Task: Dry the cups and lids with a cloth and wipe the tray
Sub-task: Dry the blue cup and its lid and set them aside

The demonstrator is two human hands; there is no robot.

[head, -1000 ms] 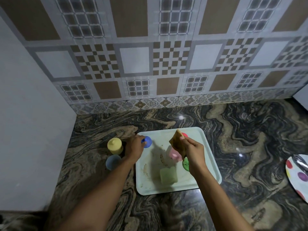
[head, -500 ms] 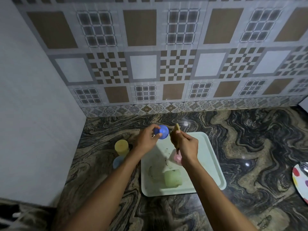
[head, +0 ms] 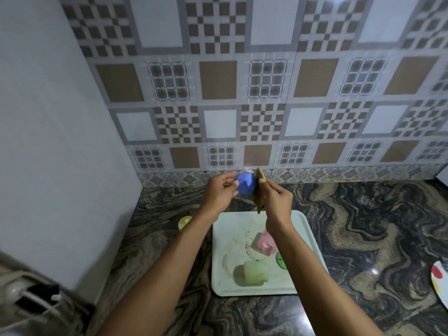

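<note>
My left hand (head: 219, 192) holds a blue lid (head: 246, 183) up above the counter. My right hand (head: 275, 202) grips a tan cloth (head: 259, 190) and presses it against the lid's right side. Below them lies the white tray (head: 230, 226), smeared with marks. On the tray a pale green cup (head: 255, 272) lies on its side, a pink lid (head: 264, 242) sits beside my right wrist, and a green lid (head: 280, 260) shows partly behind my right forearm. A yellow cup (head: 184, 221) stands left of the tray, half hidden by my left arm.
A spotted plate (head: 440, 282) lies at the right edge of the dark marbled counter (head: 363, 226). A plain white wall panel (head: 60, 141) closes the left side and a tiled wall (head: 266, 93) the back. Cables and a dark object (head: 34, 299) sit at the lower left.
My left hand lifted the blue lid off the tray's corner and raised it. My right hand brought the cloth up against it. The view tilted upward.
</note>
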